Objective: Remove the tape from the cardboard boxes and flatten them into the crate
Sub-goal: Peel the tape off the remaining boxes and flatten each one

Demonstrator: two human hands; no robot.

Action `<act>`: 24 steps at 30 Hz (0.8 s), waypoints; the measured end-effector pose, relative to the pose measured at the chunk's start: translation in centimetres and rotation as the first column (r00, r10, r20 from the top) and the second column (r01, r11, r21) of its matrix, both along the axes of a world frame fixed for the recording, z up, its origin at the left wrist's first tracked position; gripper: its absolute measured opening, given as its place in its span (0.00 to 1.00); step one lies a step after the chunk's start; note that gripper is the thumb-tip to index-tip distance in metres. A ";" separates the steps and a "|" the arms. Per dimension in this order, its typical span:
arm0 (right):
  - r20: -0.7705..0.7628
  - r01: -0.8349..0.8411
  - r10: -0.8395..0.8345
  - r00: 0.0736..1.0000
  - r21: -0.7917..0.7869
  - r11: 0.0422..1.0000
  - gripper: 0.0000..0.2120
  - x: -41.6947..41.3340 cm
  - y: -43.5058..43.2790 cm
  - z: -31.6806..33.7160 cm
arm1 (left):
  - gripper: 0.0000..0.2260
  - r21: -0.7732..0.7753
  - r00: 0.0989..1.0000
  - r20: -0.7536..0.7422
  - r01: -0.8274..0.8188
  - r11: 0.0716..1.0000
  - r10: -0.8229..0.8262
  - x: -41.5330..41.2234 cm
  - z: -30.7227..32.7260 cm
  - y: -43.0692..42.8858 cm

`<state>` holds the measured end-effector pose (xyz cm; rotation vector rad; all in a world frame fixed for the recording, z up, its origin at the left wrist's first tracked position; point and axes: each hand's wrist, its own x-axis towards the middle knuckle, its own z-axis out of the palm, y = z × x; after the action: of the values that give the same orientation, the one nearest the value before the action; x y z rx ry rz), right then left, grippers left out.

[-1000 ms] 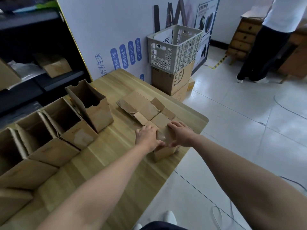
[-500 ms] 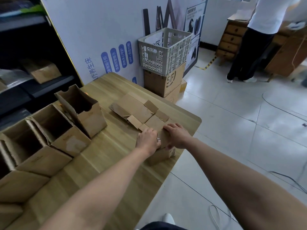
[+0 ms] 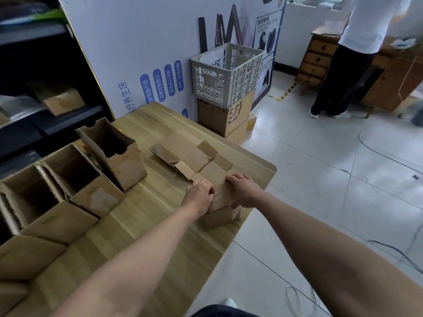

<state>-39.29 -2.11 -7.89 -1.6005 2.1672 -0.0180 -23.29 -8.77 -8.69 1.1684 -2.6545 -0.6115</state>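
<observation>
Holding: the person's left hand [image 3: 198, 196] and right hand [image 3: 243, 190] both grasp a small box [image 3: 220, 213] from above.
Left grip: fingers curled in against the left side of the box top. Whether they pinch tape cannot be made out.
Right grip: fingers bent over the far top edge, thumb down the near side.
Location: the small box stands closed on the desk [image 3: 142, 236], at the edge that borders the tiled floor.
Behind it: a flattened box [image 3: 183, 152] lies spread on the desk with its flaps out, its near end right at the small box.
Desk, shelf side: open boxes [image 3: 114, 156] stand in a row, tilted, with their openings showing.
Collection point: the crate [image 3: 229, 74], pale plastic with slotted walls, sits off the desk on stacked cartons [image 3: 225, 115] on the floor, against a printed board [image 3: 137, 53].
Storage: a dark shelf [image 3: 68, 115] beside the desk carries another cardboard box.
Background: a second person [image 3: 357, 53] stands at a wooden drawer unit [image 3: 317, 62], well apart from the desk.
</observation>
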 end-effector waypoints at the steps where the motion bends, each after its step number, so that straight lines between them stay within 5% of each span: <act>1: -0.005 0.004 -0.004 1.000 0.001 1.000 0.47 0.0 0.1 0.0 | 0.07 -0.011 1.000 0.019 0.009 1.000 -0.008 -0.1 0.0 0.0; 6: -0.019 0.006 -0.006 1.000 0.009 1.000 0.48 0.0 0.4 0.0 | 0.07 0.000 0.997 0.059 0.048 0.999 -0.048 -0.3 0.0 0.1; 14: -0.014 0.007 -0.007 1.000 0.013 1.000 0.47 1.0 0.0 0.8 | 0.04 0.080 0.994 -0.086 -0.067 0.995 0.074 0.4 0.0 -0.1; 24: -0.022 0.014 -0.014 1.000 0.012 1.000 0.47 0.9 0.6 0.5 | 0.06 -0.116 0.978 0.180 0.131 0.985 -0.108 -0.3 -0.7 0.3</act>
<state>-38.38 -1.50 -7.37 -1.5856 2.1910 0.0089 -23.58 -8.46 -9.35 1.0776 -2.8778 -0.3666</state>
